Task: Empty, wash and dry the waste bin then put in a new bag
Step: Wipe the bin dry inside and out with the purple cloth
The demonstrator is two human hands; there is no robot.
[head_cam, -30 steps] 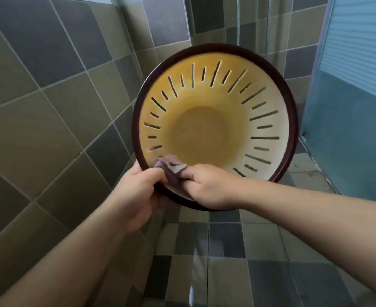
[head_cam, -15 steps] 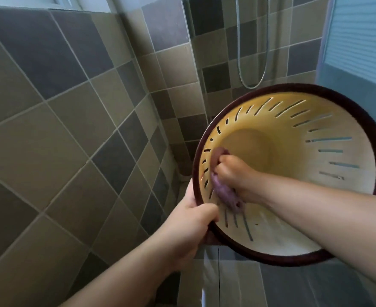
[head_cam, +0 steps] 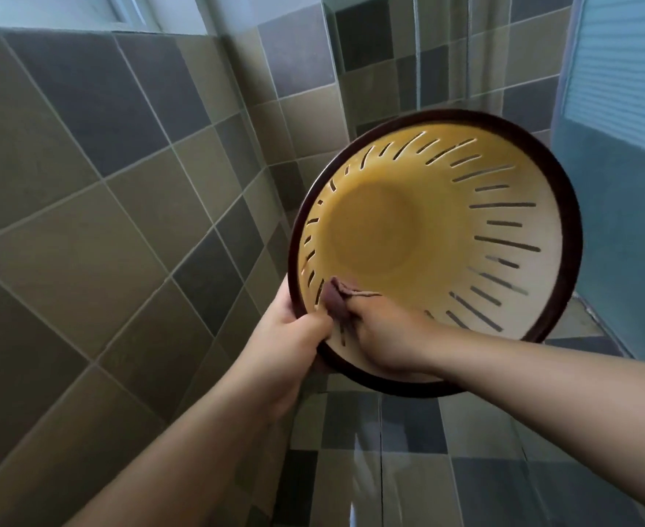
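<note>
Waste bin (head_cam: 465, 230): smooth plastic, its slotted yellow-cream inside looking matt to satin, its dark brown rim (head_cam: 564, 207) showing a faint gloss. Cloth (head_cam: 334, 298): soft purplish woven fabric, crumpled, lying matt against the near inner wall where the right hand (head_cam: 385, 332) is pinching it. Wall tiles (head_cam: 85, 222) on the left and floor tiles (head_cam: 408, 431) below: glazed ceramic in grey and olive, smooth, giving off a soft sheen between pale matt grout lines; far right panel (head_cam: 617, 203): matt blue-grey, material not clear.
</note>
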